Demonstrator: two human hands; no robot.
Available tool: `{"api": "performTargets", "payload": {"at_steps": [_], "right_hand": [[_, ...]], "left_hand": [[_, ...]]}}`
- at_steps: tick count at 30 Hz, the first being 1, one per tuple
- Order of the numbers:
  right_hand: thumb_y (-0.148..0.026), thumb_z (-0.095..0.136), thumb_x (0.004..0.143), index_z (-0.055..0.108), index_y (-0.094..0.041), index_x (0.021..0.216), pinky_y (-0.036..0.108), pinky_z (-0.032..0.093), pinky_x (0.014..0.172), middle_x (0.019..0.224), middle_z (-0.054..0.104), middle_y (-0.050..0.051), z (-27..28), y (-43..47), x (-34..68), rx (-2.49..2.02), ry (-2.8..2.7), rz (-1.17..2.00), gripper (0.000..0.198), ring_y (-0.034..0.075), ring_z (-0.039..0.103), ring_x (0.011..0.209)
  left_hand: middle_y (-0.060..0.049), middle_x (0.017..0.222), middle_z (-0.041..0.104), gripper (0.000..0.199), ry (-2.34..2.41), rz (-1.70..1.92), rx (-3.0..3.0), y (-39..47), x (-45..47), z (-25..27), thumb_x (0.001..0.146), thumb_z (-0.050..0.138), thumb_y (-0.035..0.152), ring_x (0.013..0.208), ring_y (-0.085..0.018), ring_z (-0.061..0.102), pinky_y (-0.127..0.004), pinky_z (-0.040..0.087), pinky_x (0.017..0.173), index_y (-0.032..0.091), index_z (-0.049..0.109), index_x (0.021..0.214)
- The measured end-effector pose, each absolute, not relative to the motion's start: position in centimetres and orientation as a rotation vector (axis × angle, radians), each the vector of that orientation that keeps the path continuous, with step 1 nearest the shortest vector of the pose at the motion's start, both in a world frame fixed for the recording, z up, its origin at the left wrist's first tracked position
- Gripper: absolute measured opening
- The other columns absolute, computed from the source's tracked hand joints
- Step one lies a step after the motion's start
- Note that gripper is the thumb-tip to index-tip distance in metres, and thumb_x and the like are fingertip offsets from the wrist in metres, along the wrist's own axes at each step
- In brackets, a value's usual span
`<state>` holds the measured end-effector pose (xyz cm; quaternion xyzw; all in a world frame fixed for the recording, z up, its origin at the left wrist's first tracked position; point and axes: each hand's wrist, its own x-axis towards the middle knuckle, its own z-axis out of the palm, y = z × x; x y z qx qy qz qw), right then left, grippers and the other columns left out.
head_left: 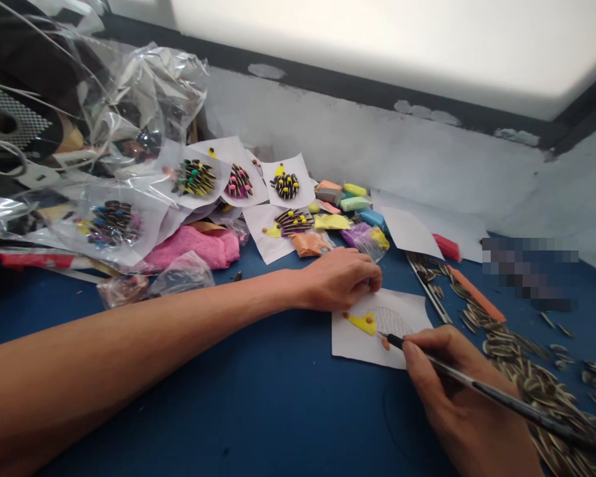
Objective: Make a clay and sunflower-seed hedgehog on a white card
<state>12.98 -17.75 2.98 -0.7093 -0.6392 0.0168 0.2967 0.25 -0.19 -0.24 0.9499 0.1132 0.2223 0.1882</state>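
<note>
A small white sheet of paper (367,351) lies on the blue table, bearing a drawn hedgehog (390,320) with a pencil-hatched body. Its pointed face is yellow clay (363,322), with small brown dots; a brown clay piece (386,344) sits just below. In my right hand (461,391) is a black pen (457,375), its tip close to the body's lower left edge; whether it touches the paper I cannot tell. My left hand (340,277) rests at the sheet's upper left edge, fingers curled down and partly hidden, so anything in them does not show.
Sunflower seeds (531,391) are heaped at the right, beside an orange stick (477,295) and a metallic strip (430,288). Behind lie coloured clay packets (331,221), finished seed hedgehogs on paper (285,186), a pink cloth (193,246) and clear plastic bags (144,93). A wall closes the back.
</note>
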Motion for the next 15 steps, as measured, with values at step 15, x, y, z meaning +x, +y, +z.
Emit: {"api": "performTargets", "payload": {"at_steps": [15], "right_hand": [[-0.035, 0.054, 0.089, 0.06, -0.026, 0.074, 0.021, 0.047, 0.044, 0.059, 0.067, -0.005, 2.68, -17.63, 13.41, -1.885, -1.745, 0.017, 0.019, 0.012, 0.062, 0.046]], "left_hand": [[-0.005, 0.091, 0.067, 0.016, 0.312, 0.642, 2.659, 0.06, 0.35, -0.5, 0.087, 0.056, 0.006, 0.086, -0.017, 0.058, -0.03, 0.042, 0.08, 0.016, 0.068, 0.09]]}}
